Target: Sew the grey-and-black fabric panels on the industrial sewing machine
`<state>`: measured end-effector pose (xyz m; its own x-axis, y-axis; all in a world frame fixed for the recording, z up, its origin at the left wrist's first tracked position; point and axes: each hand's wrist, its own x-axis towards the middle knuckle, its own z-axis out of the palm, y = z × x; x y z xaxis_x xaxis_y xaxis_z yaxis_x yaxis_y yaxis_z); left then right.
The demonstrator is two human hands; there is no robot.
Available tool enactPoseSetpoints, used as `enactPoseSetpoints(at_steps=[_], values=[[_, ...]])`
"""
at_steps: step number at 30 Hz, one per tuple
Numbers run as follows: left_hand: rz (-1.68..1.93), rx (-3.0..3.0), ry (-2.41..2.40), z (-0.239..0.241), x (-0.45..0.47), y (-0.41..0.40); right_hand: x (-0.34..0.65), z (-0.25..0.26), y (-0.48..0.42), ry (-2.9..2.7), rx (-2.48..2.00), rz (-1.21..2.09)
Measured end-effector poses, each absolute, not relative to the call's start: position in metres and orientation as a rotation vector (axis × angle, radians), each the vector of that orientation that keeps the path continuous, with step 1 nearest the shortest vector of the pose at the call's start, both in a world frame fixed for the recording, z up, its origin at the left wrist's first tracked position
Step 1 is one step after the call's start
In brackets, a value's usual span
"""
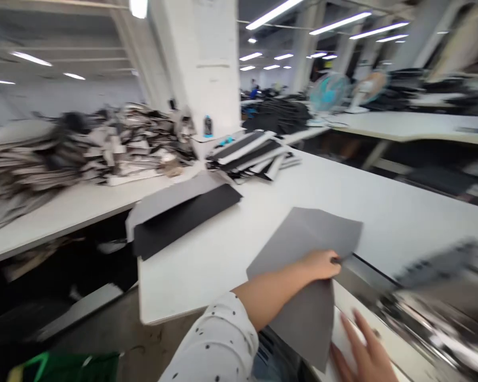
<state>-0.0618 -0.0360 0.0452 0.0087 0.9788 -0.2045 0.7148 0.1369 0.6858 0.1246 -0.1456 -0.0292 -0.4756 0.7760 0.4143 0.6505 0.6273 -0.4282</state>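
Note:
My left hand (322, 264) reaches across the white table (322, 185) and grips a grey fabric sheet (302, 239) by its right edge. The sheet lies partly on the table and hangs over the near edge. My right hand (364, 353) is at the bottom of the view, fingers spread flat on a white surface beside the sheet's lower corner. It holds nothing.
A stack of grey and black sheets (179, 212) overhangs the table's left corner. Striped black-and-white bundles (250, 154) lie further back. A heap of cut pieces (63, 148) covers the left table. A blurred machine (438, 302) sits right. A green crate (63, 366) is on the floor.

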Motion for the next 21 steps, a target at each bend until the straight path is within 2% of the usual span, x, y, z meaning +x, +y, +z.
enactPoseSetpoints(at_steps=[4,10,14,21], values=[[0.504,1.721,1.607,0.048,-0.025,-0.038,0.135,-0.011,-0.137,-2.528,-0.964,0.141],[0.476,2.214,1.215,0.043,-0.033,-0.115,0.159,-0.009,-0.114,-2.373,-1.235,0.207],[0.403,2.372,1.309,0.029,-0.042,-0.153,0.164,-0.005,-0.121,-2.356,-1.282,0.238],[0.425,2.423,1.331,0.018,-0.04,-0.155,0.172,0.003,-0.166,-2.359,-1.321,0.335]])
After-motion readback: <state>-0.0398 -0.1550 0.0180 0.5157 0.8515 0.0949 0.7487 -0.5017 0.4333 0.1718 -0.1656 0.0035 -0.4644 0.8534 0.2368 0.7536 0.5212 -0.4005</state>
